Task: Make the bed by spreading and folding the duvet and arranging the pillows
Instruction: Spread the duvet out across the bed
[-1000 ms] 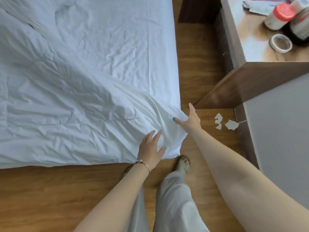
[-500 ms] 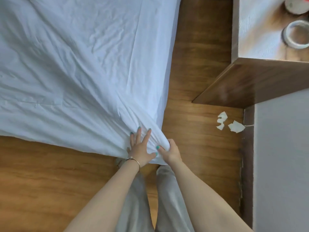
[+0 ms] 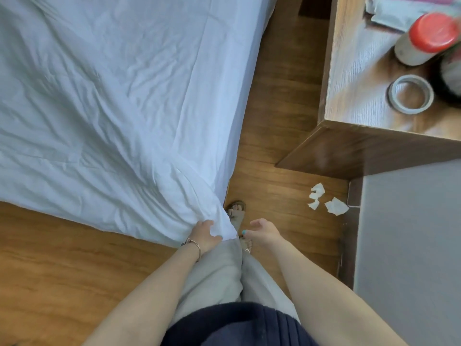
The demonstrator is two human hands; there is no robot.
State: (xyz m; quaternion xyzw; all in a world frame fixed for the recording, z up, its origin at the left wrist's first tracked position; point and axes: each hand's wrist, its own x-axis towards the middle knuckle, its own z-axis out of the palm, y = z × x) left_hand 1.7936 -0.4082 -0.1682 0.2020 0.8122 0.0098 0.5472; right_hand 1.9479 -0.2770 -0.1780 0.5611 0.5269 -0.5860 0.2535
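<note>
A white duvet (image 3: 104, 126) covers the bed across the upper left, wrinkled, with its near corner hanging over the bed's corner toward my feet. My left hand (image 3: 205, 236), with a bracelet at the wrist, grips that corner of the duvet, fingers curled into the cloth. To the right of the corner, my right hand (image 3: 262, 232) hovers free of the cloth, fingers loosely curled and holding nothing. No pillows are in view.
A wooden desk (image 3: 354, 101) stands at the right with a red-capped jar (image 3: 429, 38) and a tape roll (image 3: 410, 94) on it. Paper scraps (image 3: 326, 203) lie on the wooden floor (image 3: 50, 258). A narrow floor strip runs between bed and desk. A grey wall (image 3: 409, 245) is at the lower right.
My right hand has let go of the duvet corner and drawn off to the right. My left hand has closed on the corner, which now hangs lower, near my feet.
</note>
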